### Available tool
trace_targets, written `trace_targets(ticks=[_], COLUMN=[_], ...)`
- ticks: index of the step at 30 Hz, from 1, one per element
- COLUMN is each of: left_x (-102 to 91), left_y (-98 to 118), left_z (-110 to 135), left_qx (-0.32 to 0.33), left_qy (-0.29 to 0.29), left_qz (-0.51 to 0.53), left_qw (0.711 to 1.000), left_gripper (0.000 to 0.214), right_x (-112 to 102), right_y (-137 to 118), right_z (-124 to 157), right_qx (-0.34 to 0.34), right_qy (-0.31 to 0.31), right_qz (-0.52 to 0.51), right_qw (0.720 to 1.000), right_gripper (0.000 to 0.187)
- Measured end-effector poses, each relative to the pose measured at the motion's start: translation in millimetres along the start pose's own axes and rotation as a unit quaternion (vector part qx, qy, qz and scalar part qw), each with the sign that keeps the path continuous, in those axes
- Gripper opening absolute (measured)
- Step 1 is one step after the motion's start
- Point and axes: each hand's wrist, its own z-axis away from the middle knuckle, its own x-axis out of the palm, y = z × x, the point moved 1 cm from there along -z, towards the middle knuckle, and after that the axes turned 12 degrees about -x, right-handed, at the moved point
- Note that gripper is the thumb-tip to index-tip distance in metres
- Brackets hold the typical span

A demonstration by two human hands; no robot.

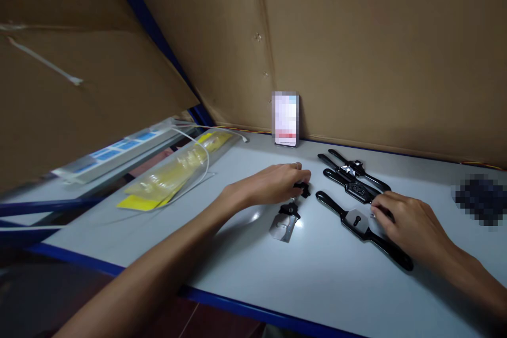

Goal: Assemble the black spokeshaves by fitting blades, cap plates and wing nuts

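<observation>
My left hand [283,182] reaches over the table, its fingers bent down around a small black lever cap [304,189]. Just below it, another black cap [290,209] lies by shiny metal blades [283,227]. My right hand [404,219] is closed, thumb against fingers, beside the nearest black spokeshave [358,223]. A tiny bright spot shows at its fingertips; what it pinches is unclear. That spokeshave has a grey blade plate with a keyhole slot. Behind it lie more spokeshaves, one black-bodied [356,190] with its right handle partly hidden by my right hand, and another [356,166] farther back.
A phone [285,119] leans upright against the cardboard wall [376,53]. Yellow material in clear plastic [178,174] and a white cable lie on the left. A power strip [119,150] sits beyond the left table edge. A dark blurred object [481,198] rests far right.
</observation>
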Motion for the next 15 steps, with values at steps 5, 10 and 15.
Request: trace_targets(ticks=[5, 10, 15], left_x=[5.2, -2.6, -2.9], left_y=[-0.1, 11.5, 38.5], left_z=[-2.4, -0.2, 8.2], left_qx=[0.015, 0.018, 0.078], left_qy=[0.036, 0.073, 0.082], left_qz=[0.015, 0.078, 0.289], left_qw=[0.999, 0.994, 0.950], left_gripper=[0.007, 0.015, 0.011], right_x=[-3.6, -6.2, -7.8], right_y=[2.7, -4.6, -16.4], right_z=[0.4, 0.8, 3.6], right_qx=[-0.010, -0.042, -0.106], right_qy=[0.109, 0.168, 0.200], right_qz=[-0.014, -0.054, -0.090], right_qw=[0.994, 0.983, 0.970], right_gripper=[0.023, 0.023, 0.024])
